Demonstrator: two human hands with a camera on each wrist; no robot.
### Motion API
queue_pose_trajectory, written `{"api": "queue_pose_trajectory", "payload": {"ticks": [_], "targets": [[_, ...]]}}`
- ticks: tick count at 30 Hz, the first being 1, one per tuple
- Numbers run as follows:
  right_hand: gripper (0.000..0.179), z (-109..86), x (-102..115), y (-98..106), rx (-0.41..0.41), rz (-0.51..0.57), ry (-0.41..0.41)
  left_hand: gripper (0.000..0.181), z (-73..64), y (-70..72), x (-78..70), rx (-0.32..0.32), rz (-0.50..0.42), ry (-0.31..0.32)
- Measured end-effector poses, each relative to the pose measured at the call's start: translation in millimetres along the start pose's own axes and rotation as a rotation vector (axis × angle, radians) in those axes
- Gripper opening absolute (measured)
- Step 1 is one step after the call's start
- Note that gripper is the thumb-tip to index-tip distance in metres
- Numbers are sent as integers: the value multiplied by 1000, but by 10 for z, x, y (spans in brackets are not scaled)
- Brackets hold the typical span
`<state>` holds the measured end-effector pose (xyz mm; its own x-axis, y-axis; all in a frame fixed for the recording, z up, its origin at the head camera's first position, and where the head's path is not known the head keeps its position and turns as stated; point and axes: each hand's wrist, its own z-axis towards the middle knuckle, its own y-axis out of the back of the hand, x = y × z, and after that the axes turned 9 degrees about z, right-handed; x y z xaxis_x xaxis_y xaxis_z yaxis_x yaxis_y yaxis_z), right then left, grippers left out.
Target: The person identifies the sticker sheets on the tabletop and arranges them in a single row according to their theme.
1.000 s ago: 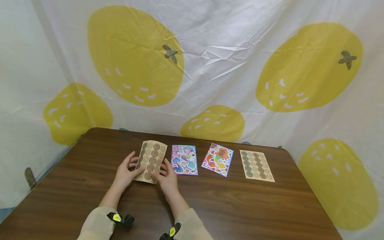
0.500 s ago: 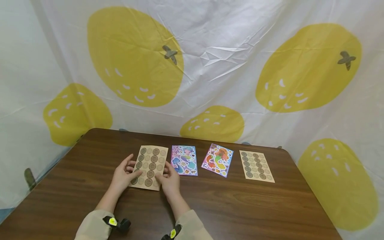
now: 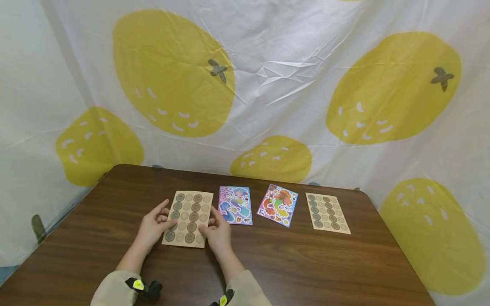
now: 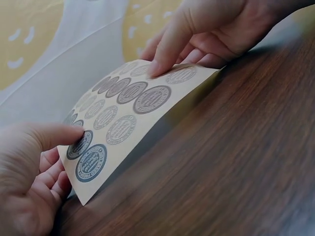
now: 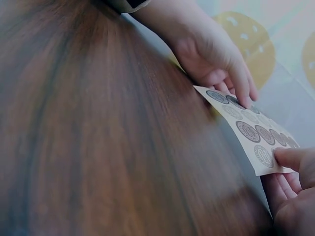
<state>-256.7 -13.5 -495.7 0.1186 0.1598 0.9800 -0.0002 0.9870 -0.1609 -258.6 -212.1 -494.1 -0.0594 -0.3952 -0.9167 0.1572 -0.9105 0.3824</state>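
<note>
A tan sticker sheet (image 3: 185, 220) with columns of round dark and pale seals is held between both hands. My left hand (image 3: 152, 226) pinches its left edge, thumb on top and fingers beneath. On the opposite edge my right hand (image 3: 219, 233) pinches it the same way. In the left wrist view the sheet (image 4: 129, 123) bows slightly, and its near edge stands above the wood. The right wrist view shows the left hand (image 5: 211, 54) at the far edge and the right hand (image 5: 295, 191) at the near one.
To the right lie a blue-purple mermaid sticker sheet (image 3: 235, 205), a tilted orange-haired mermaid sheet (image 3: 278, 205) and another tan seal sheet (image 3: 328, 213), in a row on the brown wooden table (image 3: 291, 267). A white curtain (image 3: 275, 93) with yellow fruit prints hangs behind the table.
The held sticker sheet has come nearer to me and lower, and it looks flatter than the curved shape it had. Both hands still grip its edges; the other sheets have stayed put.
</note>
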Motion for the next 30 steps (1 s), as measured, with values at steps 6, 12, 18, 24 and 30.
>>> {"api": "queue_pose_trajectory", "payload": {"ticks": [6,12,18,24,30], "targets": [[73,-21,7,37,57,7,-3,73,-45,58,0,34,15,7],[79,-66,20,52,102,-26,4,67,-69,92,31,59,-9,0],[84,-115,25,59,146,-26,9,65,-118,137,27,87,-58,-13],[86,-138,36,54,157,-64,-15,66,-149,181,47,130,-86,-24],[85,-187,23,48,163,-81,-8,69,-197,242,81,182,-104,-11]]}}
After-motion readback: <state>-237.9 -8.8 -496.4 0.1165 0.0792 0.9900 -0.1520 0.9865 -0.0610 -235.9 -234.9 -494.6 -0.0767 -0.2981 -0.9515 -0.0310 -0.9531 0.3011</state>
